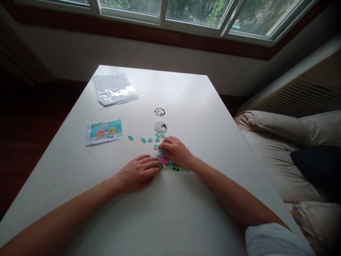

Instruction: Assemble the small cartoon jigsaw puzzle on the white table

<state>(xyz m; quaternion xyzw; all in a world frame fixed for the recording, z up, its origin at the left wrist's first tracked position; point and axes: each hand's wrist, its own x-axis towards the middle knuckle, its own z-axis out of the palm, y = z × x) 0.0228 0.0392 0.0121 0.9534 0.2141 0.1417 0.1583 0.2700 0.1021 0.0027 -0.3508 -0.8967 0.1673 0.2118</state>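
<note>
A partly assembled jigsaw puzzle (170, 165) with pink, green and teal cartoon figures lies flat on the white table. My left hand (140, 171) rests palm down at its left edge, fingers stretched out and fingertips touching it. Over the puzzle's upper part, my right hand (177, 151) has its fingers bent together, hiding some of the picture. At those fingertips is a teal and yellowish puzzle piece (156, 147), seemingly pinched; the thumb is mostly hidden. Several loose teal puzzle pieces (150, 140) lie just beyond my hands, one (130, 137) farther left.
On the left of the white table (80, 185) lies a cartoon picture sheet (104, 132). Behind it are papers in a clear plastic sleeve (115, 89). A round grey cap (161, 127) sits before a round hole (159, 112) in the tabletop. A beige sofa (269, 167) stands right.
</note>
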